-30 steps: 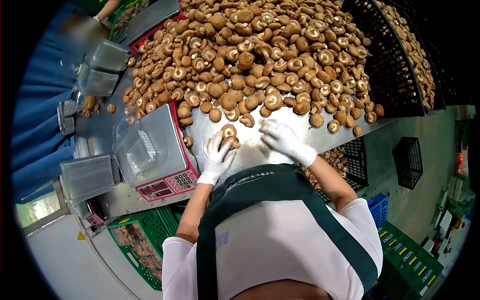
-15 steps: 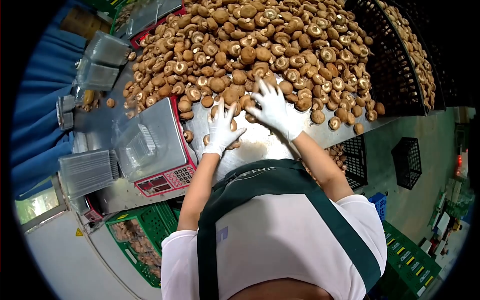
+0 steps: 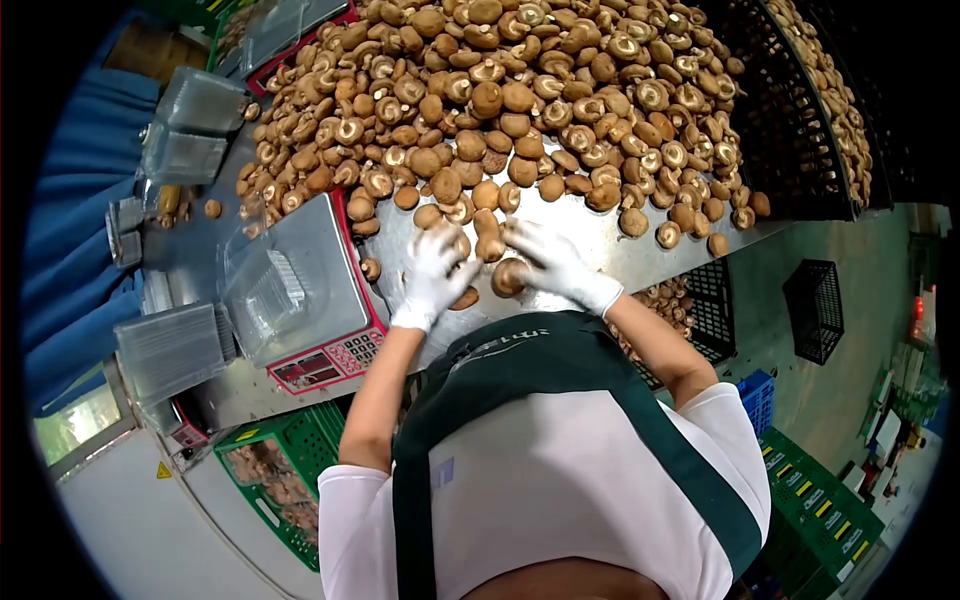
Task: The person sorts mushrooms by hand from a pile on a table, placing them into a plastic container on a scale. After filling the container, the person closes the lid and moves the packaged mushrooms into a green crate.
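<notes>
My left hand (image 3: 434, 275), in a white glove, lies over a few shiitake mushrooms at the near edge of the pile, its fingers apart and a little blurred. A mushroom (image 3: 465, 298) rests by its thumb. To the right, my right hand (image 3: 556, 265), gloved too, reaches in from the side with fingers spread. Its fingertips are at a brown-capped mushroom (image 3: 508, 278), which sits on the metal table (image 3: 610, 245). Between both hands lies another mushroom (image 3: 489, 248). The large mushroom pile (image 3: 500, 95) spreads beyond them.
On the left stands a red-edged scale (image 3: 325, 365) with a clear plastic tray (image 3: 268, 290) on it. Stacked clear trays (image 3: 170, 350) are beside it. A black crate (image 3: 800, 130) of mushrooms borders the pile at right. A green crate (image 3: 265, 490) stands below left.
Both hands have drawn back toward my body. My right hand has left the pile's edge, and several mushrooms now lie nearer, between the hands.
</notes>
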### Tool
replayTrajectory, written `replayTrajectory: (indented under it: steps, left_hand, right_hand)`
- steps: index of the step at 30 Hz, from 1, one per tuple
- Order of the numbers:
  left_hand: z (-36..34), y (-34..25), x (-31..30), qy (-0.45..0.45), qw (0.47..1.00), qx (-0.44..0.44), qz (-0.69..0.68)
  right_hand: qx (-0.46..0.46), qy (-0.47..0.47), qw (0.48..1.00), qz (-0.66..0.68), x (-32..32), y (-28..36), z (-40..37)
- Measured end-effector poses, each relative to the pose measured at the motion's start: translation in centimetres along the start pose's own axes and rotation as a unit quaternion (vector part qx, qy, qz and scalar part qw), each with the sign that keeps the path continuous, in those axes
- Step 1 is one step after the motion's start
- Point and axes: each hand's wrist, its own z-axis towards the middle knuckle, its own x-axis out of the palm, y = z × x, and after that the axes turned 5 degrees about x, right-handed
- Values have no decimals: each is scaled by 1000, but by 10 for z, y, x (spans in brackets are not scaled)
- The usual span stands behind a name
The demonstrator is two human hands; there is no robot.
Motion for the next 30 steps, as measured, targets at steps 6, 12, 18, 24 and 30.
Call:
replayTrajectory:
  steps: [6, 12, 18, 24, 30]
  left_hand:
    - [86, 50, -8, 12, 984, -122, 131]
    - [73, 50, 9, 98, 974, -167, 118]
    - [16, 1, -1, 47, 980, -184, 55]
    - [-25, -14, -8, -39, 976, -207, 51]
    - [26, -22, -7, -60, 992, -102, 45]
  right_hand:
    - [135, -181, 961, -157, -35, -32, 85]
    - [195, -64, 940, -272, -1, -38, 76]
    - [139, -119, 972, -148, -12, -11, 42]
    - [254, -51, 961, -100, -20, 10, 10]
    - [298, -13, 949, -99, 17, 16, 15]
